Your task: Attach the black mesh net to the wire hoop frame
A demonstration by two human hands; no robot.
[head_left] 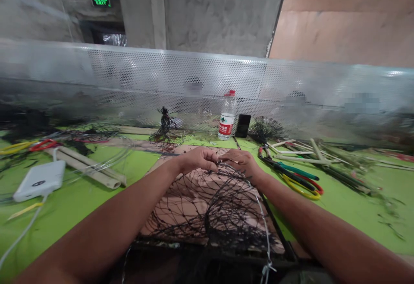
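On the black net (210,210), left hand (197,159) and right hand (242,164) pinch strands.

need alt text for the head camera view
Left hand and right hand work at the edge of black netting lying over a pink sheet on a green tabletop, with colour-handled pliers to the right and a water bottle beyond.

hands (197,159): 2 | water bottles (227,118): 1 | power banks (39,180): 1 | exit signs (101,1): 1
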